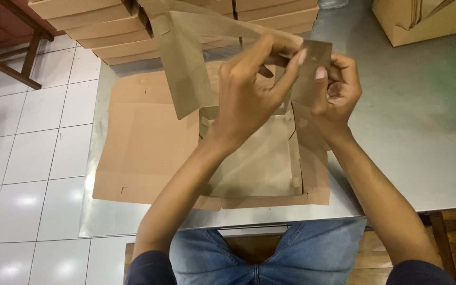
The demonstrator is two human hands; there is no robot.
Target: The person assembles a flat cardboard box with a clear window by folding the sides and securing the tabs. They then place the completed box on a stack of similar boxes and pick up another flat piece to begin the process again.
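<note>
A brown cardboard box (259,163) lies half folded on the steel table (423,132), its base flat and its side walls partly raised. My left hand (249,92) and my right hand (336,87) both pinch an upright flap (312,58) at the box's far side, thumbs and fingers closed on it. A larger loose lid panel (186,63) rises to the left of my left hand. My forearms cross over the box base and hide part of it.
A flat cardboard sheet (143,142) lies under and left of the box. Stacks of folded flat boxes (106,31) stand at the back. A cardboard carton (423,21) sits at the back right. White floor tiles lie beyond the table's left edge.
</note>
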